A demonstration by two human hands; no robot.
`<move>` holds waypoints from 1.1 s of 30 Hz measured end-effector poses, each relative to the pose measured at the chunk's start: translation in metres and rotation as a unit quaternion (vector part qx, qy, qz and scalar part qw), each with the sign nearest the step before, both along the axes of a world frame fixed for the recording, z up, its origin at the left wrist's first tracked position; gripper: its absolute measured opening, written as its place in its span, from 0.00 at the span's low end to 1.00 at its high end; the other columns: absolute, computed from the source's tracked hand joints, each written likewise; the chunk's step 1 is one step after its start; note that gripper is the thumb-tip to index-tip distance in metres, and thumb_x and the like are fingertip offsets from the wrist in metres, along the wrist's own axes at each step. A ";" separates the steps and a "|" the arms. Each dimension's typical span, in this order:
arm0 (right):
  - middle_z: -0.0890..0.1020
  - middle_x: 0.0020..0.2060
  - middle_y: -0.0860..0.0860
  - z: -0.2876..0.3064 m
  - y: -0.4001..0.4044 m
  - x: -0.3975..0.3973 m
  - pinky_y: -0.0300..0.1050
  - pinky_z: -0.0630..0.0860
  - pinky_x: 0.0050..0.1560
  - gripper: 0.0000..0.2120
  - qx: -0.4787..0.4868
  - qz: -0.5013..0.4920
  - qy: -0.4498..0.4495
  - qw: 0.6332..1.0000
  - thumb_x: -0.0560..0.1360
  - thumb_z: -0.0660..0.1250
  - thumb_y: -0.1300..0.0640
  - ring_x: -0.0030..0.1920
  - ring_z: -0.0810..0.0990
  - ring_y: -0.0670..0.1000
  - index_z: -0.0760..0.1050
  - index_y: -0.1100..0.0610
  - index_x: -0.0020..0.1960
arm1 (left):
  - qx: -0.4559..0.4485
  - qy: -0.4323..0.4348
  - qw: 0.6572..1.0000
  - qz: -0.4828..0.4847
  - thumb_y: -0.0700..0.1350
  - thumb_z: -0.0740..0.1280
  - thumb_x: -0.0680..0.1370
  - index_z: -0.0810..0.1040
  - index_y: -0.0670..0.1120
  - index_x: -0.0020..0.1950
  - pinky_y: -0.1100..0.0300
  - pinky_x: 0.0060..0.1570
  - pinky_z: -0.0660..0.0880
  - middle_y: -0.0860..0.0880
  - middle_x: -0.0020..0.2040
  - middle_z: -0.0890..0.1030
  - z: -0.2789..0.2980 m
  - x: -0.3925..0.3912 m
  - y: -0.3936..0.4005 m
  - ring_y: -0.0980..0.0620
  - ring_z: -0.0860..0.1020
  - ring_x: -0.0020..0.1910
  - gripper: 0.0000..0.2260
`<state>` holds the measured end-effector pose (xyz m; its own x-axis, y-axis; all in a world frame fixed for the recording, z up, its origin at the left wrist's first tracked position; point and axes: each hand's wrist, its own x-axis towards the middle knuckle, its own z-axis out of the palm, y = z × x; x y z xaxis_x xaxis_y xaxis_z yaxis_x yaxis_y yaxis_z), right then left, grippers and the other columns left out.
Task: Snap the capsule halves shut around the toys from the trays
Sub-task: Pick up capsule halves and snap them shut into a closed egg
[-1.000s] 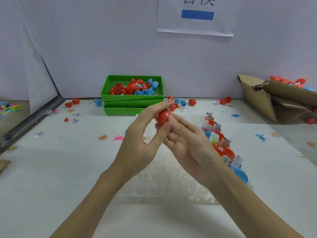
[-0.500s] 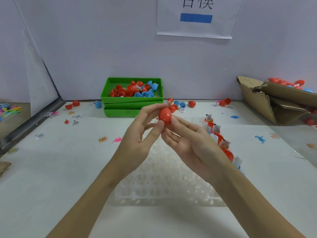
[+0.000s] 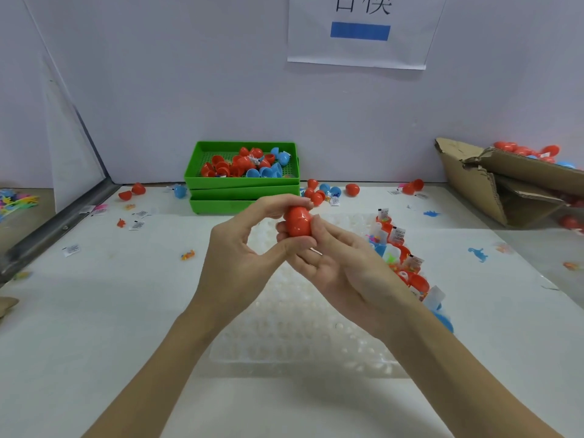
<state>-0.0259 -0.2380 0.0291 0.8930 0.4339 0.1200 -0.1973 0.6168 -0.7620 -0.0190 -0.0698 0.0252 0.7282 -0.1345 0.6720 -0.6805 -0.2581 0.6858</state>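
A glossy red capsule (image 3: 297,223) is seen; beyond the grip, green trays (image 3: 241,188) are filled with red and blue halves (image 3: 245,165).

1. Both bare forearms reach in from the bottom edge and meet at the centre, above the desk.
2. The left hand (image 3: 240,257) is raised with its palm turned to the right; its fingers (image 3: 278,202) arch over the top of a red capsule (image 3: 298,222) and its thumb (image 3: 292,245) presses up under the capsule's lower end.
3. The right hand (image 3: 344,273) lies palm-up and tilted left, its fingertips (image 3: 317,226) against the capsule's right side, the other fingers loosely curled beneath.
4. The 2 hands touch at the capsule.
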 end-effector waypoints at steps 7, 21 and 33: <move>0.84 0.58 0.59 -0.006 0.008 -0.003 0.43 0.80 0.60 0.20 0.036 -0.041 -0.004 0.998 0.77 0.71 0.52 0.62 0.83 0.54 0.82 0.64 0.62 | 0.002 -0.027 1.000 0.016 0.47 0.73 0.78 0.81 0.48 0.67 0.65 0.60 0.76 0.54 0.61 0.84 -0.002 -0.005 -0.006 0.52 0.80 0.64 0.17; 0.83 0.61 0.64 0.001 -0.001 -0.001 0.50 0.80 0.63 0.19 -0.049 -0.038 -0.047 0.997 0.82 0.66 0.55 0.63 0.83 0.62 0.76 0.65 0.68 | 0.045 -0.027 0.998 0.034 0.57 0.74 0.76 0.79 0.54 0.69 0.68 0.64 0.72 0.62 0.64 0.81 -0.003 0.003 0.002 0.56 0.78 0.66 0.22; 0.83 0.51 0.51 -0.015 0.000 0.008 0.43 0.83 0.52 0.17 -0.391 -0.357 -0.357 0.769 0.73 0.78 0.58 0.51 0.84 0.51 0.81 0.57 0.61 | -0.144 0.232 0.961 -0.048 0.53 0.73 0.77 0.86 0.48 0.57 0.43 0.59 0.82 0.46 0.52 0.88 -0.007 0.007 -0.002 0.47 0.86 0.54 0.14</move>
